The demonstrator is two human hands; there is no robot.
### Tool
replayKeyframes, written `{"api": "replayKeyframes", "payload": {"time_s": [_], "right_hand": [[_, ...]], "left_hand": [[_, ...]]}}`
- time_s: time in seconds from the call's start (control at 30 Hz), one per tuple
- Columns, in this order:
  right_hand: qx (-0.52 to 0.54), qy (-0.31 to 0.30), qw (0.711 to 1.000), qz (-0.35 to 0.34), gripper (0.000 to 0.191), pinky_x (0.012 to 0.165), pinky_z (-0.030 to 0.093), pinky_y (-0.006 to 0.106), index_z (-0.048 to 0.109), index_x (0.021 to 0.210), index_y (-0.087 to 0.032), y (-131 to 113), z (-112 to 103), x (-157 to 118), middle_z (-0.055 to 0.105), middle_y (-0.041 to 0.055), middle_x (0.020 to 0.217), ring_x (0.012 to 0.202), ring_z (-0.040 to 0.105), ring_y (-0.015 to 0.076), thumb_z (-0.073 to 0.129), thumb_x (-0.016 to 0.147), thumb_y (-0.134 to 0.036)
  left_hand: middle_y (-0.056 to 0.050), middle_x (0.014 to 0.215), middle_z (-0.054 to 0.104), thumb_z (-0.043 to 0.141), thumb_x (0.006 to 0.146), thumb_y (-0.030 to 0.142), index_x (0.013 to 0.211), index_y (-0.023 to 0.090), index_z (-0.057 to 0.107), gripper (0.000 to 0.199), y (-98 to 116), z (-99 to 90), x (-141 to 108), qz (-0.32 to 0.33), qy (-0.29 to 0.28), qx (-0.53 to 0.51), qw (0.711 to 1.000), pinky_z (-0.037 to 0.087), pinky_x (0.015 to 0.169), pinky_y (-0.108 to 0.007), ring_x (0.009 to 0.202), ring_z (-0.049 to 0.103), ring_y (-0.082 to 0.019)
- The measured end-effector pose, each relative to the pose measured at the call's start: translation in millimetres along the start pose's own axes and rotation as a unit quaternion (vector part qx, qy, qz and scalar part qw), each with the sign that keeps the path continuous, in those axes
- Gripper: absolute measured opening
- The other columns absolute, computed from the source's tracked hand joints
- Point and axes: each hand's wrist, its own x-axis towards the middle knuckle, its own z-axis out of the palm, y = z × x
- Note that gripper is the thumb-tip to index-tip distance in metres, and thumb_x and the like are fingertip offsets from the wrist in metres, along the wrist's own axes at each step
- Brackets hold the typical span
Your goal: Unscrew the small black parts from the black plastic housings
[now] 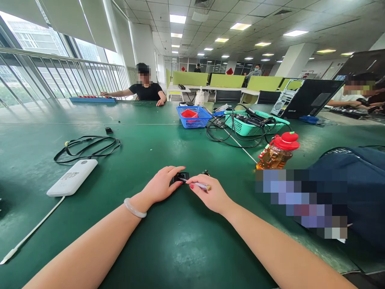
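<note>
At the centre, the fingers of the left hand [159,185] cover part of a black block [181,175], whose details are too small to tell. The right hand [212,194] hides part of a thin tool [197,184]. Blurring squares mask part of the dark blue cloth [361,172] at three o'clock, which the right edge cuts off. Between two and three o'clock, a person [339,96] is blurred at the face; between ten and eleven, so is another person [148,91].

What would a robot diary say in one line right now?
left hand: holding small black part | right hand: holding thin tool, tip at part | red-topped bottle: to the right
</note>
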Motion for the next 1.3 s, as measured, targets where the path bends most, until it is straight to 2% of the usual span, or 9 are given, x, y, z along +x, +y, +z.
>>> {"api": "replayKeyframes", "payload": {"time_s": [0.17, 0.33, 0.43, 0.57, 0.73, 0.9, 1.0, 1.17, 1.3], "right_hand": [[0.050, 0.120, 0.992, 0.002, 0.032, 0.059, 0.047, 0.028, 0.071, 0.090, -0.021, 0, -14, 3, 0.066, 0.0038, 0.076, 0.061, 0.057, 0.0143, 0.053, 0.092, -0.048], [0.039, 0.250, 0.956, 0.146, 0.046, 0.049, 0.038, 0.027, 0.066, 0.069, -0.020, 21, -28, 13, 0.053, -0.0004, 0.055, 0.050, 0.048, 0.0138, 0.053, 0.087, -0.060], [0.021, 0.272, 0.941, 0.200, 0.049, 0.049, 0.036, 0.028, 0.063, 0.064, -0.021, 30, -30, 17, 0.047, -0.0022, 0.050, 0.047, 0.046, 0.0143, 0.051, 0.086, -0.063], [-0.014, 0.305, 0.932, 0.196, 0.050, 0.055, 0.038, 0.029, 0.063, 0.063, -0.022, 34, -32, 17, 0.050, -0.0011, 0.051, 0.052, 0.050, 0.0167, 0.049, 0.087, -0.063], [-0.039, 0.351, 0.915, 0.195, 0.049, 0.062, 0.040, 0.030, 0.062, 0.061, -0.022, 34, -37, 18, 0.056, 0.0009, 0.055, 0.058, 0.055, 0.0187, 0.045, 0.088, -0.059], [-0.060, 0.368, 0.897, 0.237, 0.047, 0.063, 0.040, 0.032, 0.064, 0.062, -0.022, 39, -41, 21, 0.057, 0.0013, 0.054, 0.059, 0.057, 0.0209, 0.043, 0.088, -0.054], [-0.053, 0.370, 0.892, 0.254, 0.044, 0.066, 0.040, 0.033, 0.064, 0.061, -0.022, 44, -41, 23, 0.058, 0.0019, 0.055, 0.062, 0.058, 0.0218, 0.043, 0.086, -0.051], [-0.043, 0.351, 0.900, 0.256, 0.044, 0.066, 0.040, 0.033, 0.064, 0.060, -0.022, 49, -40, 23, 0.058, 0.0018, 0.053, 0.063, 0.059, 0.0227, 0.043, 0.085, -0.051], [-0.044, 0.351, 0.902, 0.248, 0.044, 0.066, 0.040, 0.033, 0.064, 0.060, -0.022, 49, -39, 22, 0.057, 0.0016, 0.052, 0.063, 0.059, 0.0226, 0.044, 0.085, -0.052]], "left_hand": [[-0.009, 0.124, 0.061, 0.043, 0.097, 0.035, 0.142, 0.028, 0.045, 0.045, -2, 0.3, 2, -0.025, 0.023, 0.018, 0.999, 0.046, 0.101, -0.044, 0.112, 0.057, -0.025], [-0.009, 0.111, 0.061, 0.039, 0.098, 0.035, 0.143, 0.030, 0.046, 0.046, -7, 3.1, 1, -0.095, 0.035, 0.116, 0.988, 0.045, 0.096, -0.047, 0.103, 0.056, -0.026], [-0.011, 0.105, 0.061, 0.040, 0.097, 0.036, 0.136, 0.031, 0.056, 0.043, -9, 3.8, -1, -0.130, 0.013, 0.169, 0.977, 0.045, 0.093, -0.049, 0.103, 0.054, -0.029], [-0.012, 0.106, 0.061, 0.040, 0.095, 0.035, 0.127, 0.029, 0.064, 0.040, -11, 5.0, -3, -0.143, 0.004, 0.186, 0.972, 0.046, 0.094, -0.051, 0.107, 0.053, -0.032], [-0.012, 0.133, 0.051, 0.041, 0.090, 0.020, 0.118, 0.022, 0.066, 0.038, -15, 7.7, -2, -0.115, 0.027, 0.136, 0.984, 0.041, 0.108, -0.051, 0.129, 0.046, -0.031], [-0.010, 0.150, 0.041, 0.034, 0.091, 0.016, 0.133, 0.022, 0.054, 0.046, -4, 3.9, -1, -0.056, -0.010, 0.038, 0.998, 0.034, 0.117, -0.047, 0.138, 0.041, -0.025], [-0.008, 0.153, 0.038, 0.037, 0.093, 0.019, 0.138, 0.026, 0.049, 0.047, 5, 2.7, -2, -0.024, -0.048, 0.038, 0.998, 0.034, 0.116, -0.048, 0.138, 0.041, -0.026], [-0.008, 0.148, 0.046, 0.041, 0.098, 0.042, 0.138, 0.031, 0.050, 0.042, 6, 5.3, -3, -0.005, -0.073, 0.068, 0.995, 0.034, 0.113, -0.055, 0.133, 0.045, -0.029], [-0.008, 0.148, 0.045, 0.040, 0.099, 0.041, 0.135, 0.030, 0.051, 0.039, 0, 7.2, -3, -0.014, -0.066, 0.075, 0.995, 0.035, 0.112, -0.053, 0.133, 0.044, -0.029]]}}
